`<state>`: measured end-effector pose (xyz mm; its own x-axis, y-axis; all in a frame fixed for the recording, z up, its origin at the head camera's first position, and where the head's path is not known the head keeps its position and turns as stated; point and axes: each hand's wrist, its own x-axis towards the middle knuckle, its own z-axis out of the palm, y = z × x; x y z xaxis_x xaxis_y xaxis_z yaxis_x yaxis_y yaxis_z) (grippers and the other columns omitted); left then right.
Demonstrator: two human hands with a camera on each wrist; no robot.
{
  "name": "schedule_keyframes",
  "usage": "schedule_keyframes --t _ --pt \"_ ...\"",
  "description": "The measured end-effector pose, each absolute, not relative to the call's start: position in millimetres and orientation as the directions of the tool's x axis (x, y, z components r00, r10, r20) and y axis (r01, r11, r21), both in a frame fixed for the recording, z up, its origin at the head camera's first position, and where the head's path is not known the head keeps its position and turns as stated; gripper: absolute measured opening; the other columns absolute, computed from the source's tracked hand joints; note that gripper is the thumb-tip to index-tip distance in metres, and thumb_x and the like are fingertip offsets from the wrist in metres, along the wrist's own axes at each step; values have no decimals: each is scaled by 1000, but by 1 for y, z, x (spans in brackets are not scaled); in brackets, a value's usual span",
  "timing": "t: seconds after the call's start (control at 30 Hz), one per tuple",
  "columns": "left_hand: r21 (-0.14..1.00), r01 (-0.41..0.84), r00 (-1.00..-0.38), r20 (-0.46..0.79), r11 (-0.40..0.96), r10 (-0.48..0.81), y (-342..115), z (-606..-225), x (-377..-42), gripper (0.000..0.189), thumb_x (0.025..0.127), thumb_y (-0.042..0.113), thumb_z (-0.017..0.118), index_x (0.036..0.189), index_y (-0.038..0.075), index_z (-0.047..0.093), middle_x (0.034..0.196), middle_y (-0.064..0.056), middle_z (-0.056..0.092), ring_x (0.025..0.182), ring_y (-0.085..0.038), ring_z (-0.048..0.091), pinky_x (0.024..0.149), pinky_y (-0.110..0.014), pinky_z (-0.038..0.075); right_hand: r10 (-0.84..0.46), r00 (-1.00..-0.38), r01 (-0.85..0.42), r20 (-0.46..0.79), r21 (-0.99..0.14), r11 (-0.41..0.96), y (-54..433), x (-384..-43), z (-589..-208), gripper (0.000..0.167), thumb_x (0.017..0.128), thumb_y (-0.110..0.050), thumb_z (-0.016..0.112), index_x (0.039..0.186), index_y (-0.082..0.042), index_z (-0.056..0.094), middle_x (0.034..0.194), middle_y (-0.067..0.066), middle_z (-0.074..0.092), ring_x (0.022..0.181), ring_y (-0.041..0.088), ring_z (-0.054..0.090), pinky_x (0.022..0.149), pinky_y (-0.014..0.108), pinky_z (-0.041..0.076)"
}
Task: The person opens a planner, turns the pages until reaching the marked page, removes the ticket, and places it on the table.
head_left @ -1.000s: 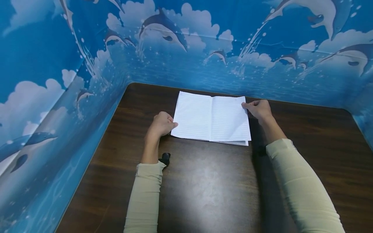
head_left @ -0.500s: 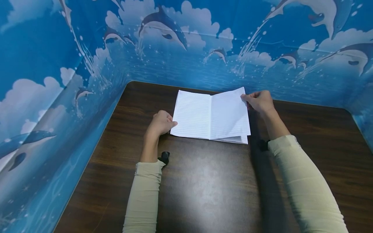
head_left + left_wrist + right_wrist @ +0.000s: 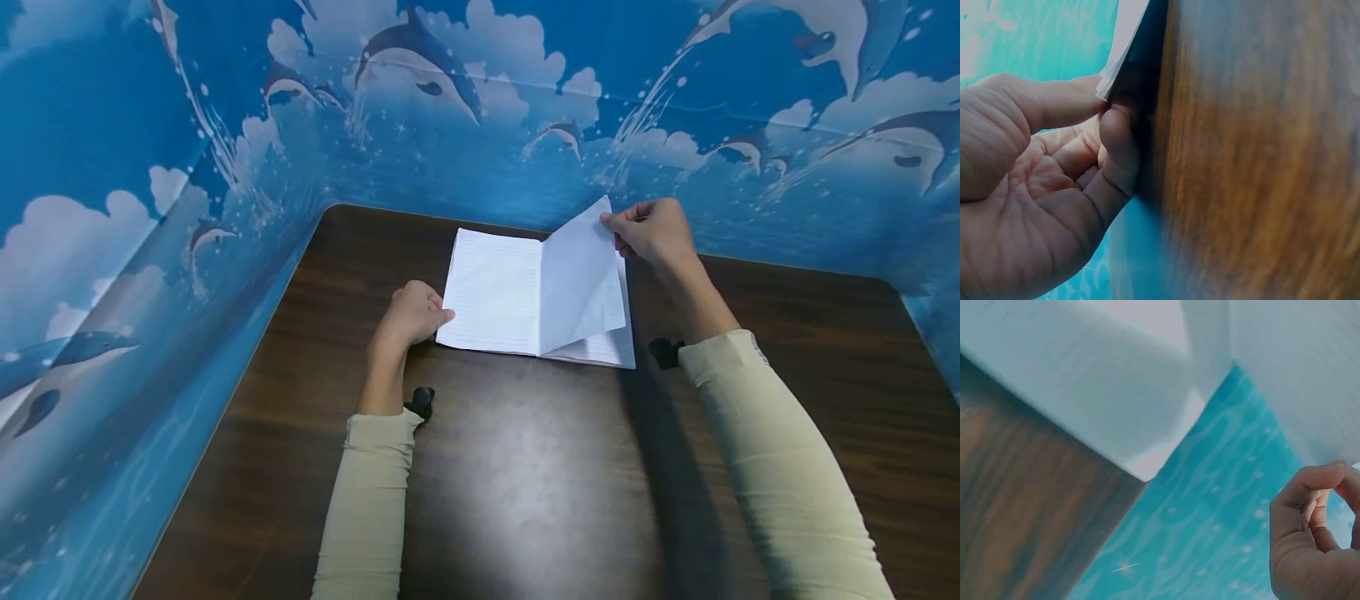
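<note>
A lined notebook [image 3: 491, 292] lies spread on the table toward its far edge. My left hand [image 3: 414, 314] grips its left edge, thumb on top; in the left wrist view, the left hand [image 3: 1047, 181] pinches the page stack [image 3: 1119, 53] with fingers curled beneath. My right hand [image 3: 654, 233] pinches one lifted page [image 3: 581, 279] near its upper outer corner. That page stands raised at a slant, with more ruled paper below it. In the right wrist view, thumb and fingertip of the right hand [image 3: 1316, 531] meet at the page's edge [image 3: 1310, 381].
The brown wooden table [image 3: 517, 483] spreads in front of me. Behind it and along the left hangs a blue backdrop [image 3: 480, 167] printed with dolphins and clouds. Small black devices sit at the left wrist [image 3: 422, 402] and right wrist [image 3: 664, 353].
My right hand has risen and moved left, lifting the page off the right side of the notebook and tilting it toward the spine. The left hand stays at the left edge.
</note>
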<state>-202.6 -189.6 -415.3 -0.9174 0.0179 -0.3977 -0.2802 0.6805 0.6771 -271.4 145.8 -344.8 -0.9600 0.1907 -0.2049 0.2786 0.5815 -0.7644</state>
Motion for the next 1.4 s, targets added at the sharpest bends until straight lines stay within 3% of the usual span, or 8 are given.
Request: schedule_keyframes --t 0.27,0.37,0.57,0.8,1.13,1.4 --pt "678 -278 -918 -397 681 20 -189 -413 -205 18 105 17 70 106 0 67 74 -4 52 82 -23 52 73 -37 45 137 -974 228 -183 -789 570 109 -276 -323 34 103 -40 72 108 -6 69 93 9 65 73 13 71 72 22 62" --pt "673 -276 -917 -399 686 22 -190 -414 -205 19 105 18 70 110 0 67 76 -4 54 85 -23 54 75 -37 46 98 -979 203 -179 -810 549 94 -277 -320 32 103 -39 73 105 -7 69 86 6 65 69 11 71 72 25 63" --pt "672 -266 -919 -394 691 29 -190 -416 -205 18 106 18 70 110 1 65 65 1 48 76 -20 50 73 -37 44 8 -985 151 -171 -846 511 64 -282 -323 29 104 -33 72 98 -5 67 70 0 66 62 10 70 66 25 63" --pt "672 -253 -922 -386 696 38 -190 -417 -205 21 106 18 69 93 4 60 59 3 42 71 -19 43 73 -38 41 -70 -984 107 -165 -857 504 27 -290 -335 28 105 -29 72 100 -2 69 69 0 69 56 6 68 75 35 66" --pt "673 -229 -932 -360 703 42 -193 -415 -205 17 103 18 73 102 2 66 85 -5 67 93 -23 56 86 -39 48 -66 -981 116 -183 -823 556 -23 -297 -363 33 103 -29 75 102 4 76 56 -1 64 46 5 63 65 28 63" --pt "696 -213 -935 -349 686 63 -194 -417 -205 15 104 15 71 104 0 70 84 -3 67 85 -19 57 80 -35 48 -56 -980 109 -193 -746 657 -45 -296 -397 31 103 -31 75 92 -3 80 54 -4 62 50 6 61 72 26 54"
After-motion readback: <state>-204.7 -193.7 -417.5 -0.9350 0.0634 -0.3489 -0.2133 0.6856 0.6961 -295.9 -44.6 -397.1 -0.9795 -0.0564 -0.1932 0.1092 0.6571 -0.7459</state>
